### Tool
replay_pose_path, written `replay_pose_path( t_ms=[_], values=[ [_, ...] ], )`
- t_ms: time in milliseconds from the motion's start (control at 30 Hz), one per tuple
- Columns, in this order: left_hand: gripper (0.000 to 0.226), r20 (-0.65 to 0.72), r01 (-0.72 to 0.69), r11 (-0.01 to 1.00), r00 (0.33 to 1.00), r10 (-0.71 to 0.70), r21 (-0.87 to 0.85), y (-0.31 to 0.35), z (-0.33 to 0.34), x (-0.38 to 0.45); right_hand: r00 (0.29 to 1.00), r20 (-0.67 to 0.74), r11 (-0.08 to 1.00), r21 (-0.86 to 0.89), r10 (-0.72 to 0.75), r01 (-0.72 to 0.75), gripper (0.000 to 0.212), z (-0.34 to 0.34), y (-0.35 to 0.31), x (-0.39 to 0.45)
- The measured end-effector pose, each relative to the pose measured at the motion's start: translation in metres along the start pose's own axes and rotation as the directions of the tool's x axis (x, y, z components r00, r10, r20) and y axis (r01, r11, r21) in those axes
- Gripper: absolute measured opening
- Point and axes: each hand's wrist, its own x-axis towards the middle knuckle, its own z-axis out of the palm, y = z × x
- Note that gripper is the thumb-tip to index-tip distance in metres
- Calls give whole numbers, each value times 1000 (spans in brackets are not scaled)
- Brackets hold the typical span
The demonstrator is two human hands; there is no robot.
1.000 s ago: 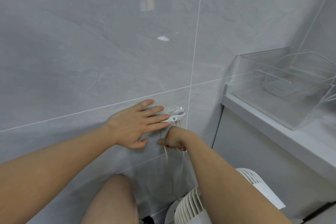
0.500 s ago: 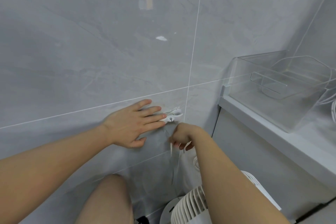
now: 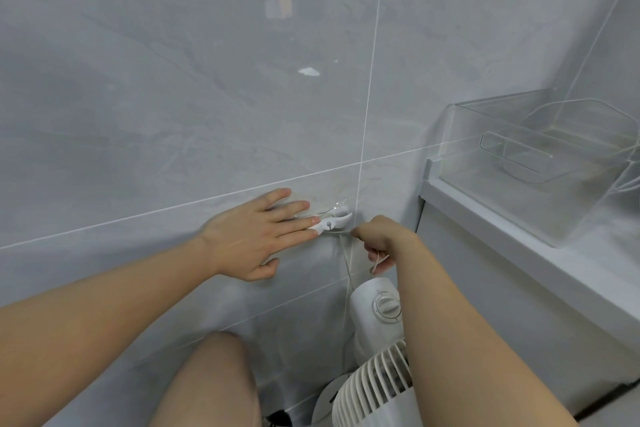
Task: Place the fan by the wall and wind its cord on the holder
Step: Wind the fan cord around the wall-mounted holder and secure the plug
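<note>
A small white cord holder [image 3: 334,220] is stuck to the grey tiled wall [image 3: 173,97]. My left hand [image 3: 258,236] lies flat on the wall, fingers spread, with its fingertips on the holder's left end. My right hand [image 3: 379,241] is closed on the thin white cord [image 3: 343,234], just right of and below the holder. The cord runs from the holder down along the wall. The white fan [image 3: 374,360] stands on the floor against the wall, below my right forearm, which hides part of it. A dial sits on its rear housing.
A white cabinet [image 3: 519,253] stands at the right, its top carrying a clear plastic bin [image 3: 554,163]. My bare knee [image 3: 214,381] is at the bottom centre, close to the wall. A small dark object lies on the floor by the fan's base.
My right hand has risen from below the holder and moved right, drawing the cord up to the holder's level. My left hand has stayed on the holder. More of the fan shows.
</note>
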Motion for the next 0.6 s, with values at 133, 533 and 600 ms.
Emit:
replay_pose_path(
  t_ms=[133,533,600],
  values=[
    [79,8,3,1000,1000,-3,-5,1,1,0,990,-127,993,96,-58,70,21,2,-5,6],
    [79,-16,9,1000,1000,-9,-1,2,1,1,878,-415,887,276,-238,371,41,-4,-16,-7],
    [80,-21,21,1000,1000,-21,-14,1,0,0,868,-402,858,292,-290,422,33,-4,-22,-15]
  ],
)
